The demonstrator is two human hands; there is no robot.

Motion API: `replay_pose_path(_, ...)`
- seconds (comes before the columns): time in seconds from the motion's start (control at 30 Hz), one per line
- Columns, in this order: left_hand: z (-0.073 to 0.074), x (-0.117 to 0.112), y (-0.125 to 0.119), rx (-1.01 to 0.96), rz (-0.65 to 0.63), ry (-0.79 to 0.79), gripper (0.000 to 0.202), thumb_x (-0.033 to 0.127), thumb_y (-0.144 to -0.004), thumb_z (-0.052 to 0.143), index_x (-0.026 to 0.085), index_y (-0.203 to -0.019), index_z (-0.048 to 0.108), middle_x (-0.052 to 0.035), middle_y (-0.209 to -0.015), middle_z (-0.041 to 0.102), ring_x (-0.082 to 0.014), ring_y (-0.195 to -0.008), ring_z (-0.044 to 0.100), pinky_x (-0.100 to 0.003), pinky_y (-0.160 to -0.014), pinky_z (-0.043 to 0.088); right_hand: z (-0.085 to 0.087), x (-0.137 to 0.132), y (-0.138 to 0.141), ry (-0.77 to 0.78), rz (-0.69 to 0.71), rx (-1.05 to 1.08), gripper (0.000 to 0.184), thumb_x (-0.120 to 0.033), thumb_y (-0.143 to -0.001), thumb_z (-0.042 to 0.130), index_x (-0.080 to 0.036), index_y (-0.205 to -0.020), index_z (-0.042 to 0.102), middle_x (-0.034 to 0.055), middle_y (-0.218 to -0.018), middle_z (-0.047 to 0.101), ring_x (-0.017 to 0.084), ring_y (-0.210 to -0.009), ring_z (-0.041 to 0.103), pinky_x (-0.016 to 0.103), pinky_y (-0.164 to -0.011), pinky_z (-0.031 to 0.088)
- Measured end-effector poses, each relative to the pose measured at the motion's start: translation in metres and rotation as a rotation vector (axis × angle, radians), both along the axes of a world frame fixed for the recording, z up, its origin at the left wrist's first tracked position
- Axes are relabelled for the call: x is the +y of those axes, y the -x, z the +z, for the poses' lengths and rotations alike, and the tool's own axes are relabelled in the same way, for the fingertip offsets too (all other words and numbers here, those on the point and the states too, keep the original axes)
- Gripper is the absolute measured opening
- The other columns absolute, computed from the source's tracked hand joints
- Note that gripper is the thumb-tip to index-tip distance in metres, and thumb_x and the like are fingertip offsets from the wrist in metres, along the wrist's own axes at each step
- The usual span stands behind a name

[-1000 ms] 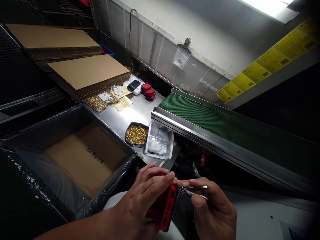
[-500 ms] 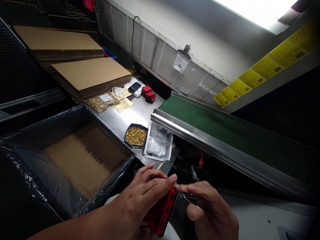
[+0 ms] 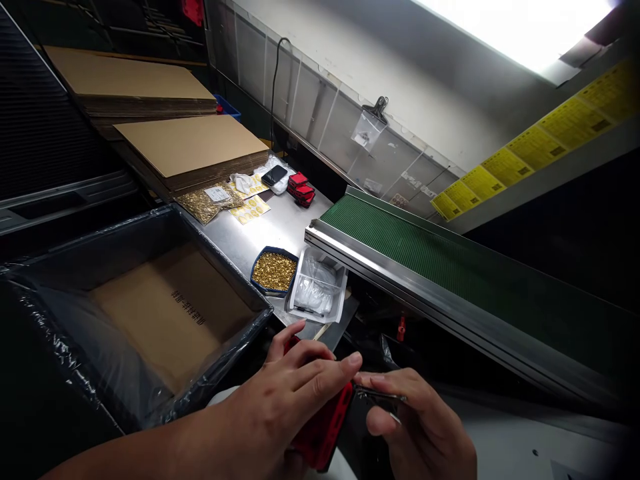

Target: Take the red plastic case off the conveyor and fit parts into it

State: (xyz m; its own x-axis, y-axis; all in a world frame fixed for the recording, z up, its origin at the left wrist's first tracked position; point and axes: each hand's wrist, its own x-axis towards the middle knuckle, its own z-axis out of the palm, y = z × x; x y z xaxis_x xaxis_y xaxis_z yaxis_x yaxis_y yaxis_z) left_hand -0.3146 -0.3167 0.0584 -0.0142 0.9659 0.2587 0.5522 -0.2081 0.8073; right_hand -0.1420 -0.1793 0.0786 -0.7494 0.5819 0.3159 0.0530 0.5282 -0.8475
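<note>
My left hand (image 3: 285, 407) is wrapped round a red plastic case (image 3: 325, 430) near the bottom of the view, its fingers curled over the top edge. My right hand (image 3: 417, 427) pinches a pair of metal tweezers (image 3: 383, 398), whose tips meet the case's upper right edge by my left fingertips. A blue tray of small gold parts (image 3: 273, 270) and a white tray with clear plastic bags (image 3: 318, 288) sit just beyond my hands on the steel table (image 3: 250, 233).
A large box lined with plastic film (image 3: 150, 313) stands to the left. A green conveyor belt (image 3: 430, 257) runs to the right. Flat cardboard stacks (image 3: 190, 143), more red cases (image 3: 301, 188), a phone (image 3: 274, 175) and a bag of gold parts (image 3: 207, 200) lie at the back.
The view has shifted slightly. My hands stay together on the red case; the right hand has turned the tweezers a little lower and closer to the case.
</note>
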Motion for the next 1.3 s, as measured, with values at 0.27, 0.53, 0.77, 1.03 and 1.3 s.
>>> replay_pose_path(0.27, 0.004, -0.004, -0.001, -0.082, 0.023, 0.05, 0.113, -0.003, -0.054, 0.055, 0.034, -0.151, 0.009, 0.0057, -0.142, 0.05, -0.0206, -0.133, 0.038, -0.047, -0.123, -0.001, -0.006, -0.008, 0.003, 0.052, -0.087, 0.129, 0.018, -0.031, -0.09, 0.067, -0.021, -0.105, 0.065, 0.006, -0.092, 0.072, 0.018, -0.085, 0.069, 0.026, -0.072, 0.056)
replay_pose_path(0.53, -0.004, -0.003, -0.002, -0.105, 0.051, -0.035, 0.107, -0.001, -0.056, 0.054, 0.031, -0.151, 0.015, 0.0016, -0.142, 0.05, -0.0222, -0.133, 0.038, -0.048, -0.124, 0.008, -0.009, -0.012, 0.008, 0.068, -0.139, 0.198, 0.018, -0.032, -0.089, 0.068, -0.021, -0.103, 0.065, 0.0065, -0.09, 0.072, 0.019, -0.083, 0.069, 0.027, -0.071, 0.058)
replay_pose_path(0.77, -0.015, -0.006, -0.002, -0.255, 0.103, -0.145, 0.1, -0.001, -0.063, 0.057, 0.028, -0.151, 0.018, 0.0025, -0.142, 0.052, -0.0196, -0.14, 0.031, -0.037, -0.124, 0.019, -0.014, -0.024, 0.019, 0.212, -0.223, 0.259, 0.024, -0.042, -0.09, 0.065, -0.022, -0.104, 0.064, 0.0067, -0.091, 0.07, 0.02, -0.085, 0.067, 0.031, -0.073, 0.057)
replay_pose_path(1.03, -0.014, -0.007, -0.004, -0.255, 0.151, -0.191, 0.092, 0.001, -0.071, 0.06, 0.027, -0.151, 0.021, 0.0, -0.142, 0.053, -0.0199, -0.141, 0.033, -0.037, -0.124, 0.021, -0.012, -0.028, 0.024, 0.273, -0.276, 0.263, 0.022, -0.042, -0.088, 0.068, -0.023, -0.1, 0.065, 0.0052, -0.088, 0.071, 0.019, -0.085, 0.068, 0.029, -0.074, 0.057)
replay_pose_path(1.3, -0.034, 0.004, 0.0, -0.225, 0.067, -0.256, 0.083, 0.028, -0.083, 0.068, 0.023, -0.151, 0.02, -0.0084, -0.133, 0.057, -0.025, -0.13, 0.046, -0.044, -0.121, 0.026, -0.04, -0.015, 0.003, 0.494, -0.354, 0.235, 0.031, -0.05, -0.085, 0.068, -0.023, -0.1, 0.064, 0.0053, -0.081, 0.072, 0.024, -0.074, 0.072, 0.037, -0.065, 0.063)
